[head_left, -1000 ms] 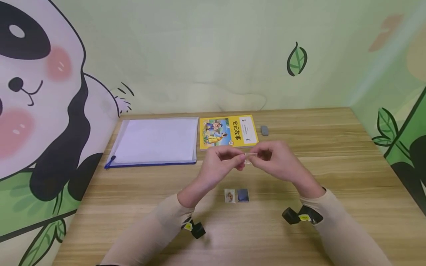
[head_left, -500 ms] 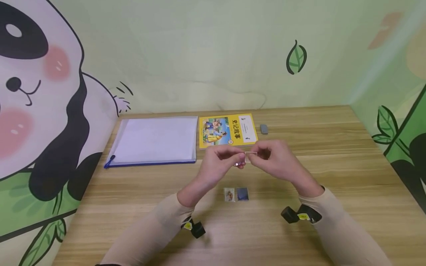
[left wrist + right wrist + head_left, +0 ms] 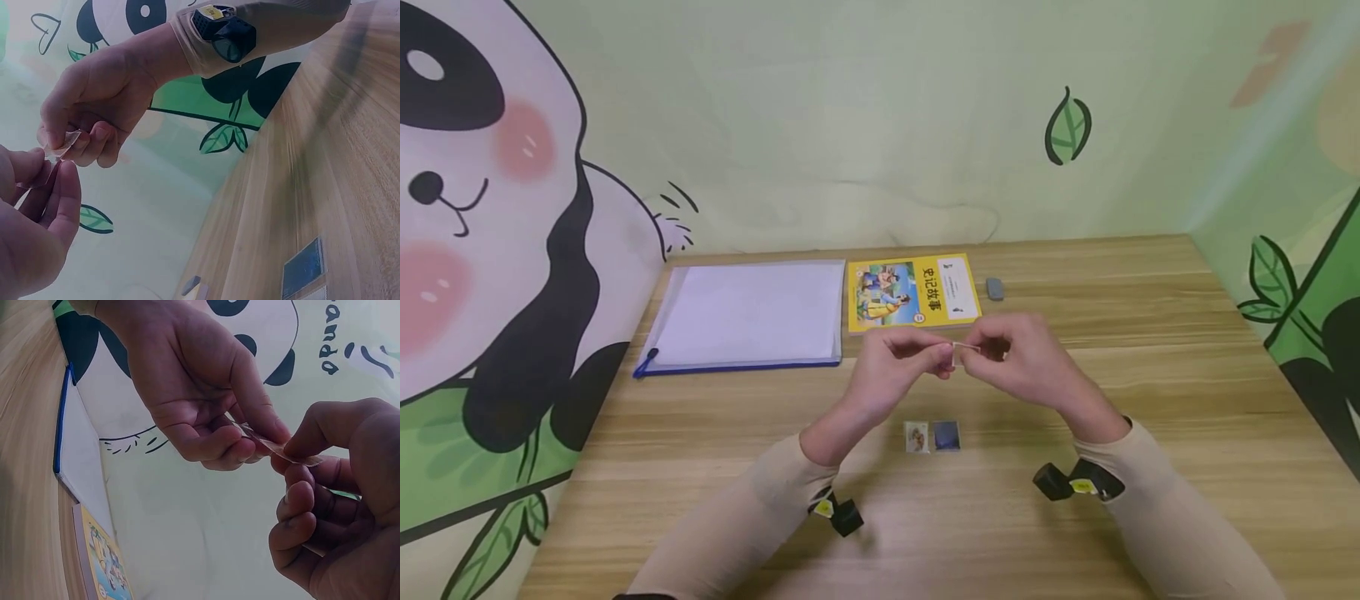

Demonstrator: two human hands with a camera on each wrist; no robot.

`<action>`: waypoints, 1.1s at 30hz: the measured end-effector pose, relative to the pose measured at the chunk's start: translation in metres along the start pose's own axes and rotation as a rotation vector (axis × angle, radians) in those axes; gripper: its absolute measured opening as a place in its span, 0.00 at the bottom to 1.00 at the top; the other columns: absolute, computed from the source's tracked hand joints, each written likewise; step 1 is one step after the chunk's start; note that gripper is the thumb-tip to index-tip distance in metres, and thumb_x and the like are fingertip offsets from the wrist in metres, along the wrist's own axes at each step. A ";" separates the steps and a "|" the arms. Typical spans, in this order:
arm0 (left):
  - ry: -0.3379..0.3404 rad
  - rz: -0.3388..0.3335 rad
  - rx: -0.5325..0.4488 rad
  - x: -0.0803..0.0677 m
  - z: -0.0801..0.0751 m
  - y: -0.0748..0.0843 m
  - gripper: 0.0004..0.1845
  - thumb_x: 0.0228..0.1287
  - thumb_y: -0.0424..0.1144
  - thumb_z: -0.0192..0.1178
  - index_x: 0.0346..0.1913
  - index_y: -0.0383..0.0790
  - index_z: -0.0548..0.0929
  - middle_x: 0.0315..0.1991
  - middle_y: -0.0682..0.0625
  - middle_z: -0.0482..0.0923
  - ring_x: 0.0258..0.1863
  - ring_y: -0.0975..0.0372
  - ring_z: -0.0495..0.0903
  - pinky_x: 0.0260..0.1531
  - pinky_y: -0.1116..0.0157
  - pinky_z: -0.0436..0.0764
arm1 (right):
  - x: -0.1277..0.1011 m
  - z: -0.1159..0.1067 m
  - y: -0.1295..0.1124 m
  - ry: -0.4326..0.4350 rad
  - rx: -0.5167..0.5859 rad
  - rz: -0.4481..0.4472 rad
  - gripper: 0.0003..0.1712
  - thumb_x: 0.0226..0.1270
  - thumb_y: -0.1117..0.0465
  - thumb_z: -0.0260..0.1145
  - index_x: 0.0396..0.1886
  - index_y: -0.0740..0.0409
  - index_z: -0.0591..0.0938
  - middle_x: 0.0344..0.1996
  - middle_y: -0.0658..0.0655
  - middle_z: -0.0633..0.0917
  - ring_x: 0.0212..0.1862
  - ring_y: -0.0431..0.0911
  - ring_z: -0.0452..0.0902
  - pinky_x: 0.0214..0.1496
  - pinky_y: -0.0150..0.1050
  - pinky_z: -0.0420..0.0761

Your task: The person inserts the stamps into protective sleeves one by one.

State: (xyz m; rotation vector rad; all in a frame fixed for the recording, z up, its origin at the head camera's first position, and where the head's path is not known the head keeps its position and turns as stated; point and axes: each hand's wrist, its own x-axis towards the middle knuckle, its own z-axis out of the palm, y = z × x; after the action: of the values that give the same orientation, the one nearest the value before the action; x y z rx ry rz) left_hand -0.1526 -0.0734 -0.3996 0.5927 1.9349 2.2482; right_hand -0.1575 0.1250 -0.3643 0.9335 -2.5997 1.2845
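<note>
Between the two hands, above the table, is a small thin clear packet with a pale edge (image 3: 957, 354). My left hand (image 3: 883, 371) pinches its left side between thumb and fingers. On the other side, the thumb and fingers of my right hand (image 3: 1026, 362) pinch it too. In the right wrist view the packet (image 3: 270, 446) looks slightly bent, its ends partly covered by fingers; what it contains is not clear. Below the hands two small squares lie flat side by side: one with a brownish picture on white (image 3: 917, 437), the other dark blue (image 3: 947, 436).
A clear zip folder of white paper (image 3: 748, 312) lies at the back left of the wooden table (image 3: 715, 467). Beside it is a yellow book (image 3: 917, 292). A small grey eraser-like block (image 3: 994, 289) sits right of the book. A painted wall rises behind.
Both hands keep nearly the same place and grip. The packet has turned a little between the fingers. A shiny purplish bit visible by the left thumb half a second ago is less visible now.
</note>
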 end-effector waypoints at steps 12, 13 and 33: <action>-0.028 0.006 0.010 -0.001 -0.001 0.000 0.08 0.65 0.27 0.61 0.44 0.25 0.83 0.35 0.39 0.85 0.32 0.61 0.85 0.41 0.58 0.88 | 0.000 0.001 0.002 0.000 -0.018 -0.001 0.08 0.57 0.66 0.65 0.21 0.51 0.82 0.16 0.45 0.75 0.21 0.39 0.67 0.19 0.31 0.67; -0.029 0.005 0.009 -0.001 -0.001 0.000 0.08 0.65 0.27 0.61 0.44 0.24 0.83 0.36 0.36 0.85 0.32 0.61 0.85 0.41 0.58 0.88 | -0.001 0.001 0.003 0.001 -0.020 -0.004 0.08 0.57 0.66 0.65 0.21 0.51 0.82 0.16 0.45 0.75 0.21 0.39 0.67 0.20 0.31 0.67; 0.024 0.006 0.031 0.001 0.003 0.005 0.05 0.66 0.28 0.59 0.40 0.27 0.81 0.31 0.45 0.82 0.28 0.61 0.82 0.34 0.63 0.87 | -0.001 0.007 0.002 0.040 0.001 -0.046 0.05 0.62 0.66 0.67 0.27 0.54 0.84 0.19 0.46 0.78 0.22 0.39 0.69 0.22 0.29 0.71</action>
State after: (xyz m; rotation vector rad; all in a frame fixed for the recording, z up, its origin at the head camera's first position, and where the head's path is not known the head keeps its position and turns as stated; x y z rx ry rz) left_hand -0.1516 -0.0713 -0.3946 0.5777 1.9854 2.2429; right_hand -0.1560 0.1213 -0.3702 0.9518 -2.5330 1.2796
